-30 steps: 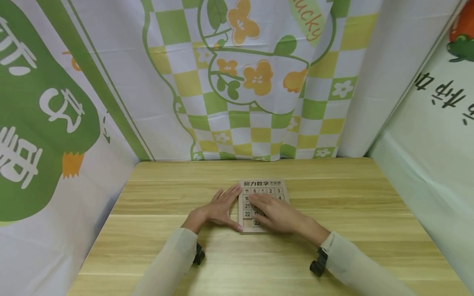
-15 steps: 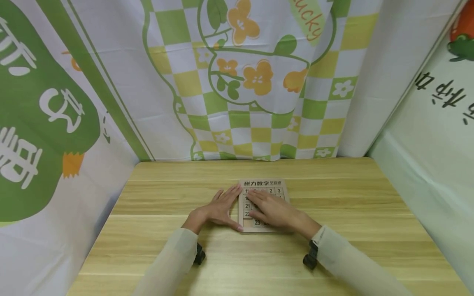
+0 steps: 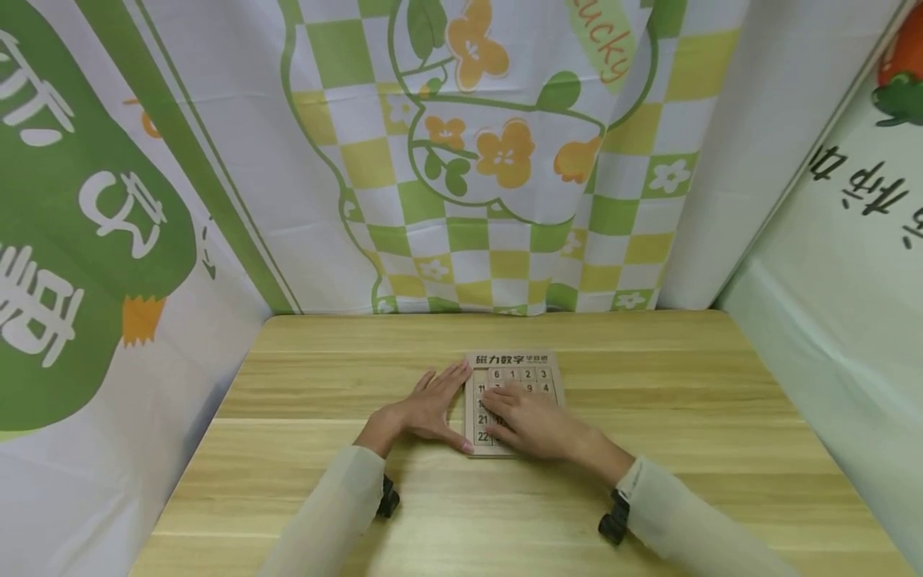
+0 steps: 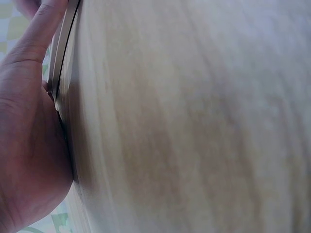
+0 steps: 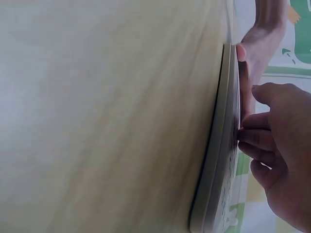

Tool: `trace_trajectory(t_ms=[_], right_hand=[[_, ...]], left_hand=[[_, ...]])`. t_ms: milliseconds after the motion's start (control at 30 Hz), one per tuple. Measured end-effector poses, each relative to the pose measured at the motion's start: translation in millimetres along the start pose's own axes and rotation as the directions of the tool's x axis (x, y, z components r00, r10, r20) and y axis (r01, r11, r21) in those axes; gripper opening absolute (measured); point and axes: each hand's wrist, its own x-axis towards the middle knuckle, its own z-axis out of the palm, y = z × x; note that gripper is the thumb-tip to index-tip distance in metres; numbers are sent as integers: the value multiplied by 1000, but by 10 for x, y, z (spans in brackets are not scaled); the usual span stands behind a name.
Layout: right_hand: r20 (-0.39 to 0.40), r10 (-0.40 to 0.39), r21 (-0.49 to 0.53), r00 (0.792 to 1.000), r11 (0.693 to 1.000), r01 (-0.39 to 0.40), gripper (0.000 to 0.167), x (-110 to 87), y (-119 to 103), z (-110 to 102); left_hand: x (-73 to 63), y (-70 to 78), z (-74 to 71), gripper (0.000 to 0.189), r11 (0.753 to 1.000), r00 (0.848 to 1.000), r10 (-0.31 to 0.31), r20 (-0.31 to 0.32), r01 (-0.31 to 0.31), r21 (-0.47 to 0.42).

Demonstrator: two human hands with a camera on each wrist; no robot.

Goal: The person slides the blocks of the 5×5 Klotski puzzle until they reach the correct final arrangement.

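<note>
A wooden sliding number puzzle (image 3: 511, 360) lies flat on the table, numbered tiles in its frame. The top left slot is bare, with tile 11 (image 3: 481, 389) just under it and tile 22 (image 3: 482, 437) at the bottom of that column. My left hand (image 3: 430, 405) lies along the puzzle's left side, fingertips at the upper corner and thumb at the lower one. Over the tiles is my right hand (image 3: 537, 421), its fingertips touching the left columns and its palm hiding much of the lower right. In the right wrist view its fingers (image 5: 260, 138) bend slightly onto the surface.
The wooden table (image 3: 324, 361) spreads around the puzzle on all sides. Behind it hangs a checked, flowered curtain (image 3: 469, 232). Printed cloth walls stand at the left (image 3: 86, 240) and right (image 3: 851, 280). A small camera sits on each wrist.
The left column of tiles has slid down one place, so the bare slot went from bottom left to top left. My right hand went up, then back down; the left stayed put.
</note>
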Motion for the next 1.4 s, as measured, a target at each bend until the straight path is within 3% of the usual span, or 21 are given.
trace_trajectory(t_ms=[200,467,700,1067,1400], right_hand=[[-15,-20,33,1000,999,21,54,-51,-17,35],[9,1,84,1000,997,-2,57,-118,3,47],[11,35,107,999,994,-36,55,-195,42,-16],[-23,100,75,995,992,-98,54,-414,296,-108],[-48,189,53,981,981,-186,56,-549,525,-161]], left_hand=[[-40,46,-59,142,999,1000,26,-8,-26,-35],[1,-37,28,146,999,999,31,-16,-31,-20],[-9,-21,29,147,999,999,30,-21,-31,-26],[17,-36,44,146,1000,1000,9,-18,-9,-6],[-7,6,6,148,999,999,31,-27,-31,-17]])
